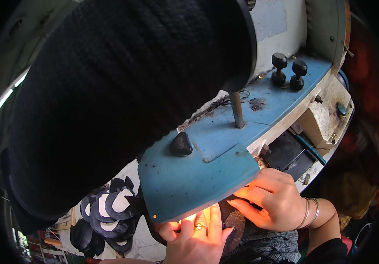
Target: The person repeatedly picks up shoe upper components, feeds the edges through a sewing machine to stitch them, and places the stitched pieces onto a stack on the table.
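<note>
Under the front edge of the machine's blue cover [198, 180], both hands work close together in warm lamp light. My left hand [196, 240], with a ring on one finger, reaches forward under the cover with its fingers stretched, and their tips are hidden. To its right, my right hand [277, 200] wears thin bracelets [310, 213] and comes in from the right side. Its fingers are bent and its thumb points toward the left hand. Whatever lies at the fingertips is too dark to make out. A brown, rough, rounded surface [234, 226] shows between the hands.
A pile of dark curved pieces with white faces [110, 215] lies left of the cover. A large black cloth-like shape [123, 88] blocks the upper left. Black knobs [279, 68] and a metal post [237, 110] rise from the machine. Patterned cloth [264, 246] shows below.
</note>
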`<action>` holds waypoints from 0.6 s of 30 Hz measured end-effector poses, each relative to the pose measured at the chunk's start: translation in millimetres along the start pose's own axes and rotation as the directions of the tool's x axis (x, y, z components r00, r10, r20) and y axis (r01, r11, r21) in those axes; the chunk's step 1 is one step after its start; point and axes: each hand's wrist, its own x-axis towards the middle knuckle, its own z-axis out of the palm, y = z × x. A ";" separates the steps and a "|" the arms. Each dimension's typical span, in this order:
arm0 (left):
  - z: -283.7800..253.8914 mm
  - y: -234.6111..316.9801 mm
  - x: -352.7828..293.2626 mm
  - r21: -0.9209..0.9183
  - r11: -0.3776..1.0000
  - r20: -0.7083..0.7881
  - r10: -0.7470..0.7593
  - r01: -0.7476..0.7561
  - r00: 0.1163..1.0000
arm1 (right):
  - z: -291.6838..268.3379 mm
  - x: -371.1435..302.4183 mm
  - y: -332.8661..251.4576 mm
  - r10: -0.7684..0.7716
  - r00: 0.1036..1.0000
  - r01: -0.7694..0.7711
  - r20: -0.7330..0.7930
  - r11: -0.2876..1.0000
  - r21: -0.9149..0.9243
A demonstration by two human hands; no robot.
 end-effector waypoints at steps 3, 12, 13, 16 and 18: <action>4.4 -0.2 0.5 -0.049 0.999 -0.022 -0.009 0.008 1.000 | 0.7 -0.8 0.4 0.006 1.000 -0.006 -0.011 1.000 0.004; 13.1 -8.6 2.2 -0.049 0.999 -0.105 -0.027 0.022 0.994 | 2.0 0.3 -1.2 0.010 1.000 -0.010 -0.004 1.000 -0.010; 14.1 -11.2 2.4 -0.044 0.999 -0.111 -0.015 0.010 0.994 | 2.0 0.3 -1.1 0.004 1.000 -0.004 0.005 1.000 -0.015; -3.4 -9.1 11.5 -0.142 0.984 0.038 -0.101 0.106 0.994 | -1.7 2.4 -2.9 -0.003 0.996 0.007 0.088 0.999 -0.051; -11.3 -9.1 11.0 -0.229 0.947 0.198 -0.180 0.224 0.964 | -2.3 5.0 -8.0 0.005 0.995 0.000 0.103 0.999 -0.053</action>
